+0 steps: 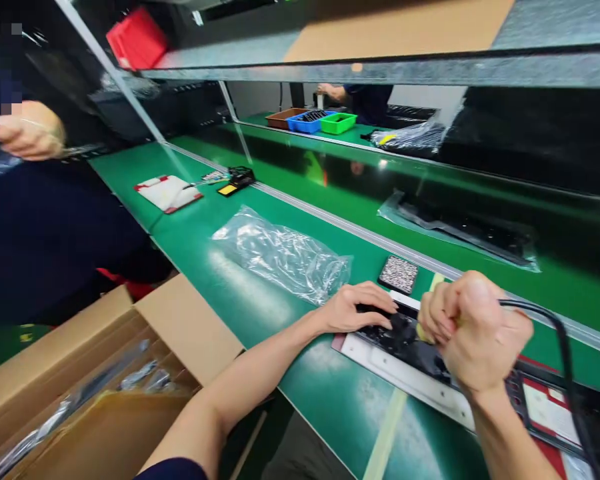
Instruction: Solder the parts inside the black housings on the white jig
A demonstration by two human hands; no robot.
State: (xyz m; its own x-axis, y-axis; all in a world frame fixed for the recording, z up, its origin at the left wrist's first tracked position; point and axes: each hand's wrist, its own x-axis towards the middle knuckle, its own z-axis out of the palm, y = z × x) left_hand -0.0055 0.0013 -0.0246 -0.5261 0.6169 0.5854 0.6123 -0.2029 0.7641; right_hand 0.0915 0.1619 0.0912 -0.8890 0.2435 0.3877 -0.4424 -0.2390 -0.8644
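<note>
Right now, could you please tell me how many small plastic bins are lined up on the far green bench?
3: a brown plastic bin on the left, a blue plastic bin in the middle, a green plastic bin on the right. More may be hidden behind the shelf.

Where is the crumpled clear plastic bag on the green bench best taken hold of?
Pinch the clear plastic bag at its near right end from above, beside the left hand. It lies flat and empty-looking on the green bench, and the crumpled film there offers raised folds.

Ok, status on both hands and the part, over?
Left hand pressing flat on black part. Right hand fisted round a corded tool. Empty plastic bag lies beside, clear of hands.
</note>
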